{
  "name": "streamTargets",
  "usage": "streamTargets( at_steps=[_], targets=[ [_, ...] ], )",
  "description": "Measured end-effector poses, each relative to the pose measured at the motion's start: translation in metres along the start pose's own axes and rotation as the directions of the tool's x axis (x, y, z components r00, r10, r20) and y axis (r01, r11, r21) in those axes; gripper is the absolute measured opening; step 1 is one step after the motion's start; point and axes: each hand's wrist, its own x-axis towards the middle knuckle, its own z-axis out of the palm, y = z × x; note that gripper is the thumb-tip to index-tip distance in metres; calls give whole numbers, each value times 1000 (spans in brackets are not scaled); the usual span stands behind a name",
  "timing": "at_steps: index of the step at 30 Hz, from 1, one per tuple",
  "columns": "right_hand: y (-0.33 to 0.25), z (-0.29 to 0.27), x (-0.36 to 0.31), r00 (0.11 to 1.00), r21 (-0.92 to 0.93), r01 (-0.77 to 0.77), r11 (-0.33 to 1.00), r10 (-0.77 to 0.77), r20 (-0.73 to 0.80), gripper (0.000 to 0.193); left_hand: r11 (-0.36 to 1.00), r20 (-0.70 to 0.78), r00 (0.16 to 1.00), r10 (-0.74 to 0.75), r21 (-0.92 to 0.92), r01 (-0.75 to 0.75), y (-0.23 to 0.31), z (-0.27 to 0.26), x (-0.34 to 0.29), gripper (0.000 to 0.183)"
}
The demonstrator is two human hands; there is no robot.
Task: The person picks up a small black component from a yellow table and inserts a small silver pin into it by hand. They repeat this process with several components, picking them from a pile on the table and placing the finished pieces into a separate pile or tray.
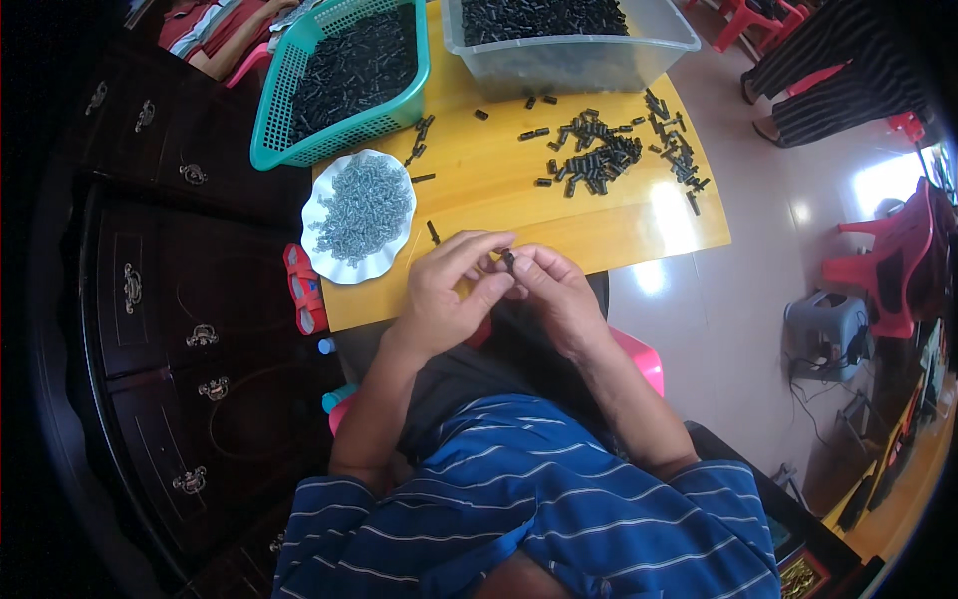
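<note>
My two hands meet over the near edge of the yellow table. In my right hand (561,290), thumb and fingers pinch a small black cylindrical part (509,262). My left hand (449,290) is curled close beside it, its fingertips almost touching the right ones. Whatever the left fingers may hold is hidden. Just beyond the left hand lies one thin black piece (433,232). To the left, a white scalloped plate (311,215) carries a heap of small clear, bluish pieces (361,212). A pile of short black cylinders (599,160) lies farther off to the right.
A green perforated basket (334,145) and a translucent plastic tub (569,68), both full of black pieces, stand at the table's (479,190) far side. Dark cabinets (150,290) flank the left. Right are a grey step stool (828,334), a red chair (888,260) and another person's striped trousers (838,85).
</note>
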Motion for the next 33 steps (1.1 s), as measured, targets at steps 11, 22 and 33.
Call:
streamTargets(
  at_steps=[11,22,33],
  targets=[
    [3,13,-5,917,-631,322,706,-398,24,26,1000,-23,1000,-18,-1,18,-6,-4,2,13],
    [5,4,-4,986,-436,161,885,-165,29,34,937,45,995,-85,-336,95,-27,-1,-2,10],
    [2,-1,0,999,-48,-31,998,33,44,31,992,28,998,-63,-103,66,-19,-6,8,33]
  ],
)
